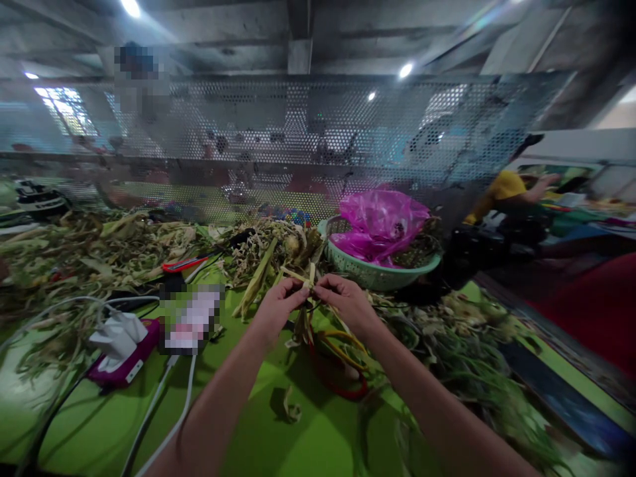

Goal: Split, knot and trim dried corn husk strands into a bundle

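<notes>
My left hand [276, 309] and my right hand [348, 306] meet over the middle of the green table [268, 424]. Both are closed, with thumbs and fingers pinching pale strips of dried leaf [311, 274] that cross and stick up between them. More withered leaf hangs below my fingers. Just under my right hand lie red and yellow loops [348, 344], which look like cord or handles. A long dry yellowish leaf [257, 278] rests beyond my left hand. A small curled scrap [292, 405] is on the table nearer to me.
Heaped dried leaves [99, 252] cover the left; greener stringy ones [477, 371] lie right. A green basket [392, 277] holds a pink plastic bag [380, 222]. A purple power strip [119, 361], cables and a blurred phone [193, 318] sit left. A perforated metal screen [278, 146] stands behind.
</notes>
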A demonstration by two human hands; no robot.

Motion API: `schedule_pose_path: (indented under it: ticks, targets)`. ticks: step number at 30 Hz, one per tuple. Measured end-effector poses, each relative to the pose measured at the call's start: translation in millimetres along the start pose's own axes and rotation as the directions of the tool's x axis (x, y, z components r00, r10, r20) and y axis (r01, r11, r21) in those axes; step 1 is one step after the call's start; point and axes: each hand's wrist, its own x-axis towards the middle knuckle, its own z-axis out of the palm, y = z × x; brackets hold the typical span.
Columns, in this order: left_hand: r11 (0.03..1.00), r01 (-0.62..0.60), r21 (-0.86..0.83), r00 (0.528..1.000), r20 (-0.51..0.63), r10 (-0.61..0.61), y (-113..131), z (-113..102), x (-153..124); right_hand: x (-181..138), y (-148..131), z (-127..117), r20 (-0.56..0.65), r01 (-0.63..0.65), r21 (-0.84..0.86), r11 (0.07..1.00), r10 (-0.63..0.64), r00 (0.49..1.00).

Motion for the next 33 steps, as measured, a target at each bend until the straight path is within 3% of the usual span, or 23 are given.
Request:
schedule_pose_path:
  ticks: [9,13,19,24,29,33]
  targets:
    - [0.99,0.018,-0.143,0.999,-0.024,-0.022,4.8,2.6,-2.1,0.3,-0.7,3.4,0.067,-0.05,0.242,0.969,0.035,0.997]
    - [0.985,0.06,-0.16,0.998,0.026,-0.056,4.1,-0.6,-1.3,1.0,1.5,3.4,0.014,-0.003,0.178,0.984,0.0,1.0]
    - [0.992,-0.089,0.086,0.996,0.006,0.088,-1.5,-4.0,4.2,1.7,5.3,5.5,0.047,-0.029,0.167,0.986,0.022,0.999]
    - [0.957,-0.114,0.267,0.993,0.007,0.117,-11.4,-8.0,9.7,2.7,9.7,6.2,-0.06,-0.092,0.212,0.973,0.107,0.992]
    - [0.931,-0.085,0.356,0.995,-0.021,0.099,-16.0,-9.6,9.1,1.0,9.2,9.2,-0.048,-0.171,0.343,0.924,0.199,0.979]
    - [0.906,-0.178,0.383,0.982,0.008,0.19,-14.3,-7.6,7.3,-0.5,9.1,12.0,-0.025,-0.209,0.438,0.875,0.244,0.969]
